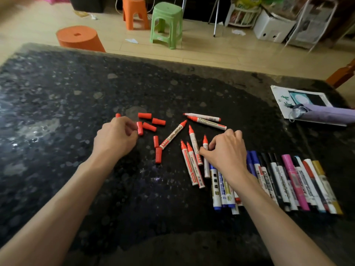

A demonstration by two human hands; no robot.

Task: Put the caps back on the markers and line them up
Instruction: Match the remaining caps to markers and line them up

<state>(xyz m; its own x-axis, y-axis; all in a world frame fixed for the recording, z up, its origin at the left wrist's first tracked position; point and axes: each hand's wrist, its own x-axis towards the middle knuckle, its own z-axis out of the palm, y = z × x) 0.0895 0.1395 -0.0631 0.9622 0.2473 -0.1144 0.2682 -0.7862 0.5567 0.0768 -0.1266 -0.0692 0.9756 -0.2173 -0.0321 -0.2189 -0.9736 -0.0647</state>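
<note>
Red marker (172, 135) reads "WhiteBoard" | right hand (226, 150) fingers pinch another uncapped marker (205, 144); left hand (115, 137) fingers curled, grip unclear

dark speckled table (76, 93): loose red caps (144, 115), uncapped red markers (172, 138), capped marker row (292, 177), paper sheet (278, 96), purple pouch (326, 114).

The right hand (224, 150) covers the barrel of the red marker (205, 143) it pinches and the far ends of several pens in the marker row (292, 173); the left hand (115, 137) hides most of one red cap (118, 115), and whether its curled fingers grip another cannot be told. The purple pouch (330, 114) runs off the right edge; most barrel print is too small to read.
</note>
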